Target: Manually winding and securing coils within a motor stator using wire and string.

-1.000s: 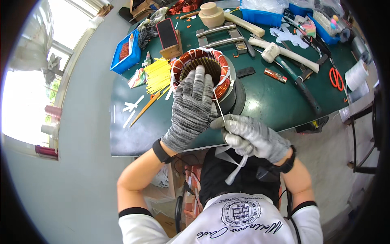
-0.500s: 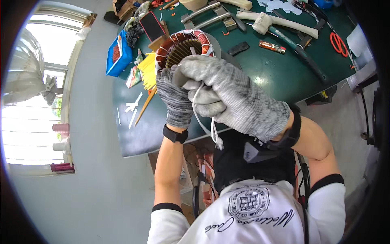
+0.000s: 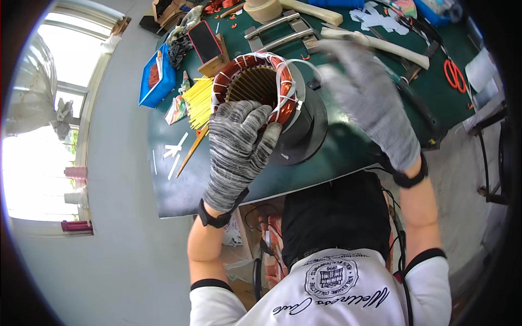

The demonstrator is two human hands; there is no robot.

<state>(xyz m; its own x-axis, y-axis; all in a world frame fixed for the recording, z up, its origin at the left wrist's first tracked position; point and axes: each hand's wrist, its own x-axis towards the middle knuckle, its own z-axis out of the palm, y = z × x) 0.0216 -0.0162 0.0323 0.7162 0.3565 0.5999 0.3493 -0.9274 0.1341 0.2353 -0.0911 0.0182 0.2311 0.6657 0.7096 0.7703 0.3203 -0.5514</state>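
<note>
A motor stator [image 3: 296, 106] with copper windings laced in white stands upright on a round dark base, its slotted bore facing up. My left hand [image 3: 234, 146], in a grey knitted glove, grips the near rim, its fingers over the winding edge and thumb on the right. A white lacing cord [image 3: 305, 62] arcs from the right of the winding to my right hand [image 3: 370, 95]. That gloved hand is raised to the right of the stator, smeared by motion; the cord runs into it, though the fingers' exact grip is blurred.
Yellow strips [image 3: 199, 100], a wooden stick [image 3: 191, 155] and a blue bin [image 3: 157, 79] lie left. Behind stand a phone [image 3: 208, 42] and a metal frame [image 3: 283, 35]. A hammer [image 3: 416, 103] and red-handled scissors [image 3: 454, 75] are right, on the green table [image 3: 185, 201].
My right hand has swung away from the stator to the right, drawing the cord out. My left hand has spread over the near rim, and the dark base now shows.
</note>
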